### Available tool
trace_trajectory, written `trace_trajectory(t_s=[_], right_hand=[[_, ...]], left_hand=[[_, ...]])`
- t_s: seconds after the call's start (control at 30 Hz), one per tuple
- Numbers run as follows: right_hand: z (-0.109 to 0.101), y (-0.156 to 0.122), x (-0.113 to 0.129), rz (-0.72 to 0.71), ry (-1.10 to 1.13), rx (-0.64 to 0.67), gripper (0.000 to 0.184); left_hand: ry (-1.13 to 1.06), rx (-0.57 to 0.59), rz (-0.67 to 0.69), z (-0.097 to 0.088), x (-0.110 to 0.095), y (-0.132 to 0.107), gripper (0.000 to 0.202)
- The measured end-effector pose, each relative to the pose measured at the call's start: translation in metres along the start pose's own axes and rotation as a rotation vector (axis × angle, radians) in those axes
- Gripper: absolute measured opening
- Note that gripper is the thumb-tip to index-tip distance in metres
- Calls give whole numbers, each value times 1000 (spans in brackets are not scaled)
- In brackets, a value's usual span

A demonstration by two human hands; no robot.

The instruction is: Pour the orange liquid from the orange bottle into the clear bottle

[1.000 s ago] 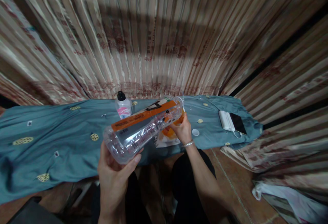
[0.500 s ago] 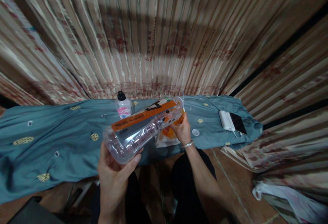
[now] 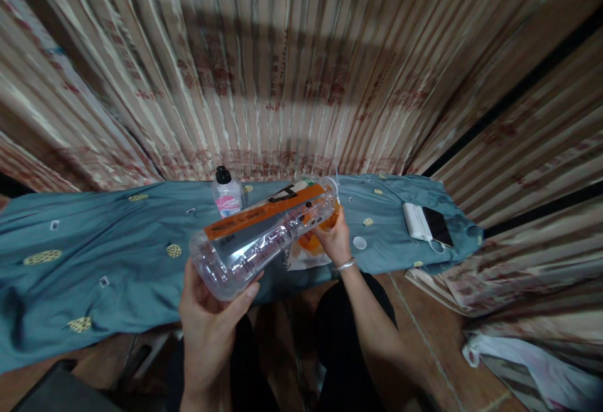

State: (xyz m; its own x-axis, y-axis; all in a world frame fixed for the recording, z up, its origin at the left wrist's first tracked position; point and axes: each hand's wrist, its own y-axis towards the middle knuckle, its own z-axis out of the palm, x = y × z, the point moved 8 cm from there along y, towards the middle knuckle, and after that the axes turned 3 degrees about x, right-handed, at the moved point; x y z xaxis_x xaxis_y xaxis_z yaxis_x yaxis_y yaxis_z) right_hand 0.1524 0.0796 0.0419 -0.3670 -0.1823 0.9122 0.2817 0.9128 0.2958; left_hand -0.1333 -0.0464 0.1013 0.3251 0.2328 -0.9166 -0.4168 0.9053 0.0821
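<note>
My left hand (image 3: 211, 330) is closed around the base of a large clear plastic bottle (image 3: 249, 261) with an orange and grey label. The bottle lies tilted in the air, its neck up and to the right, and looks to have no liquid in it. At the neck, my right hand (image 3: 335, 239), with a silver bracelet, is closed on an orange object (image 3: 336, 216); the bottle hides most of it, so its kind is unclear. A thin whitish strip stands up by the bottle's mouth. Below lies a packet (image 3: 308, 265) with a pale edge, partly covered.
A clear bottle with a black cap (image 3: 228, 195) and pink label stands behind on the teal cloth (image 3: 117, 236). Right of my hand lies a round white cap (image 3: 360, 243). Farther right are a white power bank (image 3: 416, 222) and dark phone (image 3: 437, 227) with a cable. Pleated curtains (image 3: 282, 73) hang close behind.
</note>
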Motion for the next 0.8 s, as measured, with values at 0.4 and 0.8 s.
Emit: trace_trajectory(t_s=[0.4, 0.8], right_hand=[[-2, -1, 1, -22, -40, -14, 66], [-1, 0, 2, -14, -19, -13, 65]], left_hand=[[-4, -5, -5, 1, 0, 1, 69], [-3, 6, 5, 4, -2, 0, 65]])
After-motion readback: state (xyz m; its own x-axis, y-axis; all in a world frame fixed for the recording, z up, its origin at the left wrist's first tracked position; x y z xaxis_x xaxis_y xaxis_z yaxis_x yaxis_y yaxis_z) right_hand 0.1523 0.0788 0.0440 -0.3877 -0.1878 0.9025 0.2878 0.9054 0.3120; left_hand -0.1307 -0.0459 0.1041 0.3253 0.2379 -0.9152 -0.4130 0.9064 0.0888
